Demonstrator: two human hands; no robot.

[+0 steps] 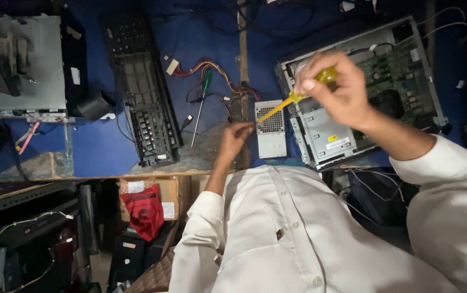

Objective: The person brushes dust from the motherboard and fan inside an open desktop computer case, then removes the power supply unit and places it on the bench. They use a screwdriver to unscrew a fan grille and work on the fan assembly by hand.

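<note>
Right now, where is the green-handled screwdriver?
The green-handled screwdriver lies on the blue bench top left of centre, between the black keyboard and the bundle of coloured wires, untouched by either hand.

light: dim, corners dark | bright spot: my white shirt (288,228) | blur: slight on my right hand (336,89) | edges: curved

Cardboard box (160,201) under bench, white labels; yellow-white stickers (337,142) on drive cage

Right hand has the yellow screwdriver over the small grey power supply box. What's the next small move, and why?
Probably lower the tip onto the box's near-left corner. The right hand holds the yellow screwdriver angled down toward the grey power supply box, and the left hand rests at that edge, seemingly steadying it.
</note>
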